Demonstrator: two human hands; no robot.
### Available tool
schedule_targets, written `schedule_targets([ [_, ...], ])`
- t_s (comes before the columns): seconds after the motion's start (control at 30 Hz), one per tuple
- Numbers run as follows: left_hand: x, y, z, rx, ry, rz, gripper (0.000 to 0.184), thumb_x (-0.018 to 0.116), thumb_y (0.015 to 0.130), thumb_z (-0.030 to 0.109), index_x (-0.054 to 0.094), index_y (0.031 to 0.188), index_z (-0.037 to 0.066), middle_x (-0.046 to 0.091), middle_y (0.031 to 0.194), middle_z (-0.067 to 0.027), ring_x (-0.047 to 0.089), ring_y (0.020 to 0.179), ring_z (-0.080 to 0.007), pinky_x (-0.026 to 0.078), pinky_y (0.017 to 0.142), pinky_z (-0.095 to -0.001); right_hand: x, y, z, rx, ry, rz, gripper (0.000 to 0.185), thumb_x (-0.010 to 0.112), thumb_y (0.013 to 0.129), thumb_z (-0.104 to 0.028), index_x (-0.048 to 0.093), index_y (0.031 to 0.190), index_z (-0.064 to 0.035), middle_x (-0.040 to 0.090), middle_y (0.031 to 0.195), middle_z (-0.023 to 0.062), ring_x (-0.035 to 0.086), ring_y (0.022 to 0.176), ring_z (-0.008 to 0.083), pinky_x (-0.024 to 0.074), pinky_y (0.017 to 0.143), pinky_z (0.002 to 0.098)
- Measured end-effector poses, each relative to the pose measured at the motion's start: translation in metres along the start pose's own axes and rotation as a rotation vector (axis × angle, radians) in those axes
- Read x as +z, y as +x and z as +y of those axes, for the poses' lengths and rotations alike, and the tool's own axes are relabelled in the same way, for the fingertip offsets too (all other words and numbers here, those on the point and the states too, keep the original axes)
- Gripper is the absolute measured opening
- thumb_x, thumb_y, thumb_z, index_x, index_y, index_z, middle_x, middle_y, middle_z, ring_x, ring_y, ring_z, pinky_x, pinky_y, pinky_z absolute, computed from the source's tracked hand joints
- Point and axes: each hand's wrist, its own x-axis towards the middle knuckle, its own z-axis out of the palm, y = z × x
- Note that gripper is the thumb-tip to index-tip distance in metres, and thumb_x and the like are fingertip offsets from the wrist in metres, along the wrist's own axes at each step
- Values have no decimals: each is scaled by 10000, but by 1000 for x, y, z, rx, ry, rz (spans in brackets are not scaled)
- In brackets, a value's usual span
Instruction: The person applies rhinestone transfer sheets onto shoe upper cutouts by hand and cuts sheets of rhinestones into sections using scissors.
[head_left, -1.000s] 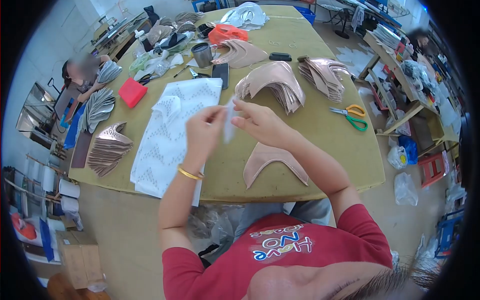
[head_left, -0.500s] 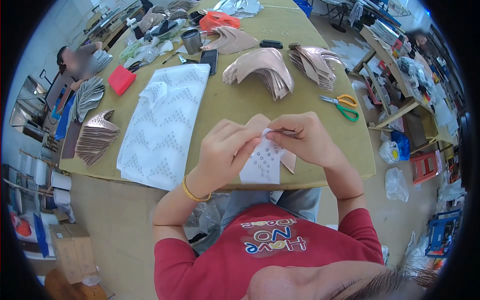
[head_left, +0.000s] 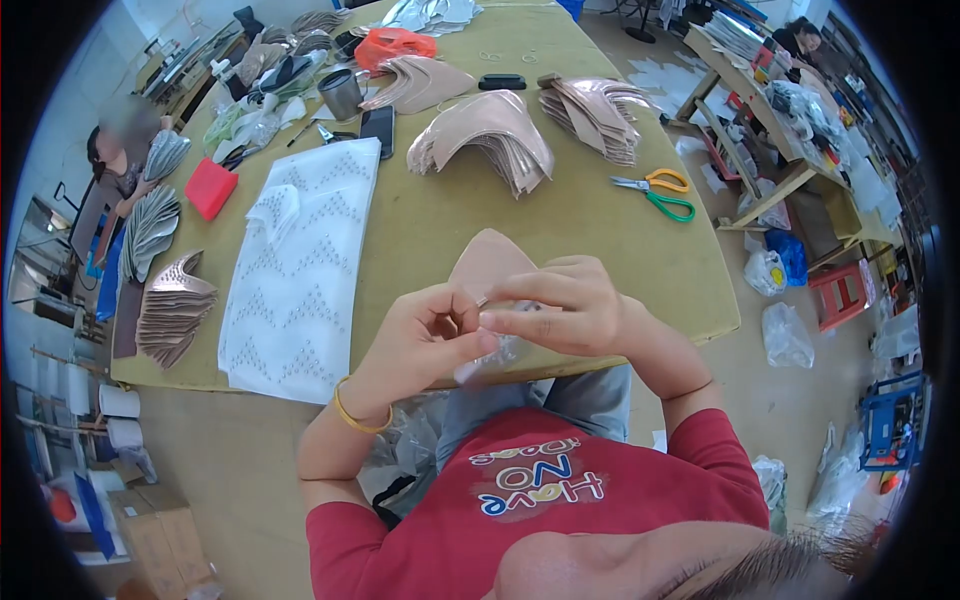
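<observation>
My left hand [head_left: 432, 335] and my right hand [head_left: 560, 308] meet over the table's near edge, fingers pinched on a small translucent studded sheet [head_left: 508, 350], which is partly hidden and blurred. Under and behind them lies a single pink curved piece [head_left: 488, 258], its lower part covered by my hands. White sheets with rows of stud patterns [head_left: 298, 270] lie to the left. Beyond my hands stands a stack of curved pink pieces [head_left: 485, 135].
Scissors [head_left: 655, 190] lie at the right, another pink stack [head_left: 597, 115] behind them. A phone [head_left: 378, 128], a metal mug [head_left: 341, 95], a red pouch [head_left: 211, 188] and a bronze stack [head_left: 176, 310] are on the left. A co-worker [head_left: 125, 165] sits at the far left.
The studded sheet, first blurred in the air and then held hanging over the pink piece, is now mostly hidden between my fingers. Both hands have come down toward the near edge; the view has shifted.
</observation>
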Motion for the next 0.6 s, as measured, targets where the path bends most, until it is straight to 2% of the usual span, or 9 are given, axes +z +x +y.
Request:
schedule_targets([
  [0.07, -5, 3, -15, 28, -335, -133, 156, 735, 871, 141, 640, 951, 46, 648, 857, 27, 542, 731, -36, 454, 596, -261, 4, 1, 6, -140, -47, 39, 229, 700, 728, -84, 695, 957, -68, 667, 983, 104, 659, 744, 220, 542, 627, 340],
  [0.13, 7, 2, -8, -167, -620, 26, 152, 694, 899, 153, 620, 964, 38, 643, 869, 14, 565, 742, -51, 465, 614, -256, 9, 6, 11, -228, -68, 84, 229, 719, 733, -110, 702, 957, -64, 675, 1022, 136, 662, 726, 224, 546, 647, 343],
  [0.17, 12, 1, -7, -273, -764, 108, 152, 673, 913, 159, 609, 970, 33, 641, 875, 7, 576, 748, -59, 471, 623, -253, 8, 8, 13, -237, -97, 77, 232, 710, 730, -104, 690, 958, -60, 668, 984, 121, 656, 741, 229, 546, 691, 369],
  [0.27, -15, -17, -51, -467, -490, 152, 231, 678, 913, 223, 599, 1032, 41, 653, 904, -16, 628, 800, -101, 507, 687, -266, -13, 10, 14, -173, -145, 10, 231, 693, 731, -90, 664, 956, -45, 654, 882, 89, 645, 762, 237, 540, 775, 415],
  [0.33, -37, -46, -65, -568, 659, -233, 323, 710, 870, 226, 588, 1117, 56, 674, 949, -66, 673, 861, -156, 527, 714, -300, -39, 5, 18, -39, -137, -59, 214, 691, 742, -89, 660, 946, -32, 653, 834, 85, 644, 744, 235, 530, 769, 403],
  [0.43, -44, -93, -56, -319, 1095, -581, 401, 728, 831, 217, 584, 1176, 69, 659, 910, -80, 654, 775, -170, 506, 652, -305, -60, 19, 13, 216, -226, -176, 144, 672, 752, -77, 627, 873, -14, 627, 735, 96, 643, 730, 267, 517, 715, 386],
  [0.53, -26, -73, -39, -108, 898, -189, 457, 736, 819, 124, 558, 1232, 42, 638, 890, -67, 610, 731, -130, 507, 676, -274, -47, 25, 18, 278, -395, -371, 101, 653, 755, -80, 577, 780, -18, 605, 700, 123, 644, 727, 308, 502, 655, 403],
  [0.6, -19, -52, -55, -259, 475, -27, 635, 748, 792, 92, 481, 1368, 65, 639, 972, -85, 607, 827, -155, 525, 719, -289, -33, 32, 19, 283, -463, -465, 111, 645, 753, -85, 551, 745, -26, 592, 686, 126, 641, 715, 315, 497, 628, 411],
])
